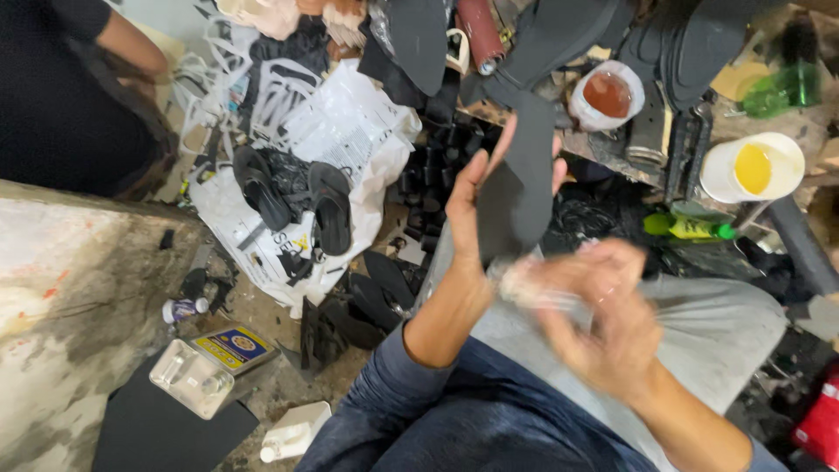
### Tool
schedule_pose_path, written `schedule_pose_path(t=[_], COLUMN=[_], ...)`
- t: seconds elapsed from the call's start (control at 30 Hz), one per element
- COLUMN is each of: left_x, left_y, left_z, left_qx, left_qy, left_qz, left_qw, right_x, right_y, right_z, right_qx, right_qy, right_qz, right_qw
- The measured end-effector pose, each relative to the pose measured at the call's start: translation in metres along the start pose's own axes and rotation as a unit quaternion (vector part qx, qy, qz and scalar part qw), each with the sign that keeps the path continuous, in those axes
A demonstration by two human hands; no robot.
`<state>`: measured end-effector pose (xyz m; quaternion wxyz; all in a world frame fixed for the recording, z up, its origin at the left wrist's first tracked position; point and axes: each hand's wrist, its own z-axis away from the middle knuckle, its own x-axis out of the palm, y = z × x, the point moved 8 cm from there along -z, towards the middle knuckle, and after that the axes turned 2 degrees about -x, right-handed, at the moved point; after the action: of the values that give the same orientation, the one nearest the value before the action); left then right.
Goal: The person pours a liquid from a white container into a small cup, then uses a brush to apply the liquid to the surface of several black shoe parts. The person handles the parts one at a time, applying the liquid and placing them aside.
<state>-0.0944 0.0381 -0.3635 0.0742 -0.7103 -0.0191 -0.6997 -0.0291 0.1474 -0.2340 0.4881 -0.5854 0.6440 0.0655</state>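
My left hand (pixel 476 205) is raised, palm up, and holds a black shoe sole (pixel 523 179) upright against its fingers. My right hand (pixel 603 310) is blurred by motion just below the sole, and something pale and blurred (pixel 533 284) sits at its fingertips; I cannot tell what it is. Both forearms, in blue sleeves, cross over my lap, which is covered in grey cloth (pixel 725 323).
A pair of black sandals (pixel 293 205) lies on a white plastic bag (pixel 350 140). A tub of yellow glue (pixel 753 168), a reddish container (pixel 606 94), green bottles (pixel 782 90), a flat metal tin (pixel 192 376) and several black soles surround me. Another person (pixel 79 96) sits at the upper left.
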Motion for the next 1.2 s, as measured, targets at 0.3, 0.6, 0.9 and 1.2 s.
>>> schedule_pose_path(t=[0.3,0.6,0.9,1.2], left_x=[0.008,0.001,0.047,-0.009], left_y=[0.001,0.016,0.036,0.027], left_z=[0.001,0.006,0.061,0.057], left_qx=[0.012,-0.173,-0.019,-0.094], left_qy=[0.017,-0.045,-0.029,0.03], left_qz=[-0.027,-0.112,-0.072,-0.043], left_qw=[0.999,0.977,0.997,0.994], right_x=[-0.013,-0.02,0.001,0.043], right_y=[0.009,0.05,0.255,0.288], right_z=[0.005,-0.007,-0.035,-0.061], right_qx=[-0.016,0.015,0.1,0.098], right_qy=[0.088,0.054,0.053,-0.048], right_qz=[-0.032,-0.094,0.114,0.147], right_qw=[0.996,0.994,0.987,0.983])
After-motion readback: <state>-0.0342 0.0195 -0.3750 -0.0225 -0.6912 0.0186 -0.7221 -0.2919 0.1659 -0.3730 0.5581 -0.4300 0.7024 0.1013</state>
